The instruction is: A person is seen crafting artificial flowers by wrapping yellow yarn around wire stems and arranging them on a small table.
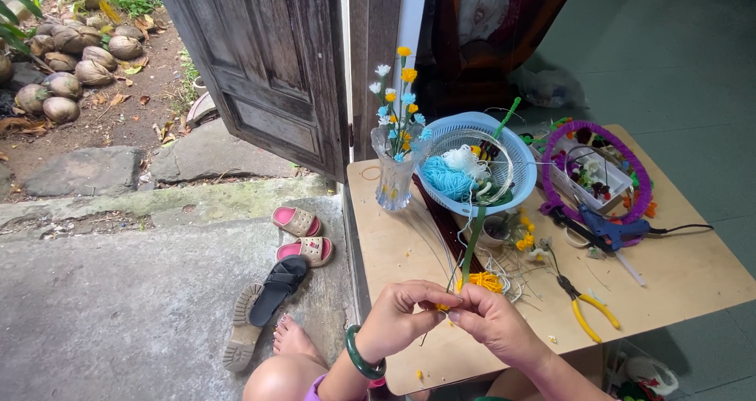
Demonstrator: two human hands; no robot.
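Fingers of both hands are pinching a green stem with yellow threads, at 6 o'clock on the bench. Keeping the pinch tight should be helping. Pliers are lying at 3 o'clock.

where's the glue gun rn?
Head view, right side of the wooden table: the blue glue gun lies at the lower edge of the purple ring, beyond the yellow-handled pliers, clear of both hands.

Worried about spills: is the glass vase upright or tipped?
Upright: the vase stands on its base on the table, flower stems rising from its mouth.
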